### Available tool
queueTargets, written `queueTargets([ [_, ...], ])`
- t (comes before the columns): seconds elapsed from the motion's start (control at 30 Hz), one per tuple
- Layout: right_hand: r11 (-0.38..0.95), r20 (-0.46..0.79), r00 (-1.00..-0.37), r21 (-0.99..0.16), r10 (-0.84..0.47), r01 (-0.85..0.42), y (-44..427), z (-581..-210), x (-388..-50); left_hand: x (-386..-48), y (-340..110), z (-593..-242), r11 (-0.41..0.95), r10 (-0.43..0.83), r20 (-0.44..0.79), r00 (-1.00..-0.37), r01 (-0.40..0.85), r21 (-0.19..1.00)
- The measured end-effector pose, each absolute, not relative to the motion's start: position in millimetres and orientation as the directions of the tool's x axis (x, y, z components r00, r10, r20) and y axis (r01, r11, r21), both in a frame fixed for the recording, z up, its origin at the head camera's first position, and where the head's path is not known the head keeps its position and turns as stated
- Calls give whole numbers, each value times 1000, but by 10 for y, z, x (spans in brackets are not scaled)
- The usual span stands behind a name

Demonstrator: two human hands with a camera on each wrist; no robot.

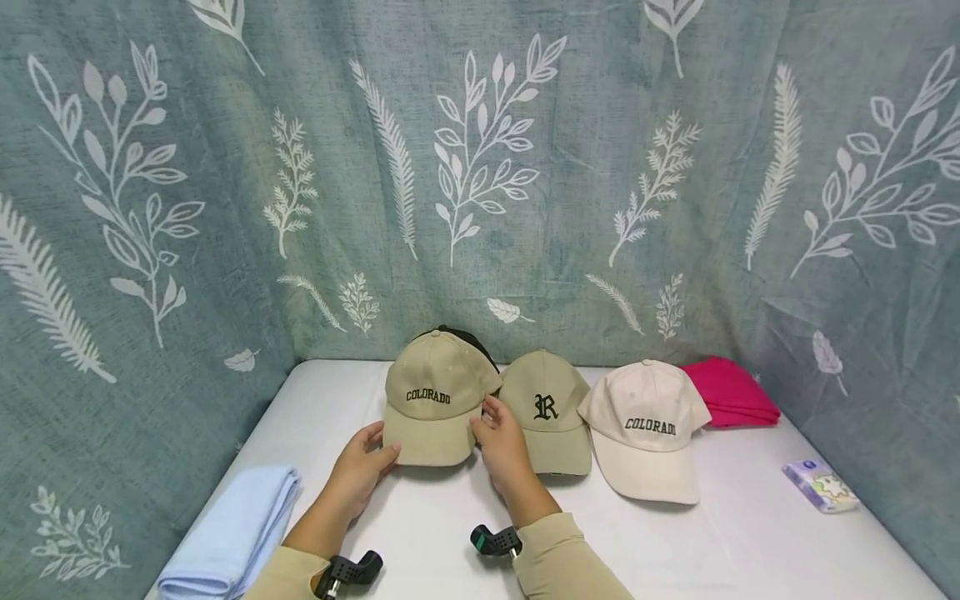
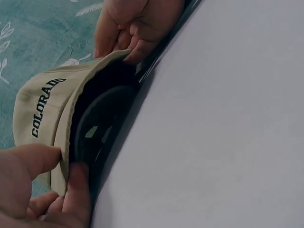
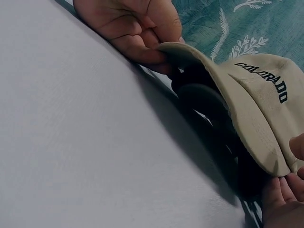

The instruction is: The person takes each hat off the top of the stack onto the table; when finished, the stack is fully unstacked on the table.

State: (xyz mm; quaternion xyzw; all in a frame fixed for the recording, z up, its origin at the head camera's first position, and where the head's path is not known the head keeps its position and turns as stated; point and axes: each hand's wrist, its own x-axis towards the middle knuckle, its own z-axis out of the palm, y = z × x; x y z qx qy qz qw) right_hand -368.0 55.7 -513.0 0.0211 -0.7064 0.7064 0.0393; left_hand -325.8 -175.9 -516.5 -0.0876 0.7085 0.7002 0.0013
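A khaki baseball cap (image 1: pixel 433 379) lettered COLORADO faces me at the back of the table, tilted over a black cap (image 1: pixel 480 343) that peeks out behind its crown. My left hand (image 1: pixel 362 465) pinches the left edge of its brim, thumb on top and fingers beneath. On the opposite side, my right hand (image 1: pixel 502 437) holds the brim's right edge. In the left wrist view, a dark cap brim (image 2: pixel 102 107) shows under the khaki cap (image 2: pixel 47 102). Most of the black cap is hidden. Right beside my right hand stands a khaki cap with an R (image 1: pixel 546 408).
Further right sits a cream COLORADO cap (image 1: pixel 643 417), with folded magenta cloth (image 1: pixel 731 396) behind it. A purple tissue pack (image 1: pixel 820 486) lies near the right edge of the white table (image 1: pixel 735 542). Folded light-blue cloth (image 1: pixel 232 529) lies at left. Leaf-patterned curtains (image 1: pixel 480 300) enclose the table.
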Motion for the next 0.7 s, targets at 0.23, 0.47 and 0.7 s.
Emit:
queueTargets([
  [0.23, -10, 80, -996, -997, 42, -80, 575, -5125, -3682, -3223, -1732, -5176, 8, -119, -115, -986, -117, 993],
  [0.47, -2, 88, -994, -996, 66, -88, 646, -5111, -3670, -3213, -1674, -5167, 2, -100, -121, -988, -122, 993],
  [0.7, 41, 100, -993, -994, 56, -98, 621, -5094, -3656, -3186, -1731, -5141, 9, -86, -126, -988, -127, 992],
])
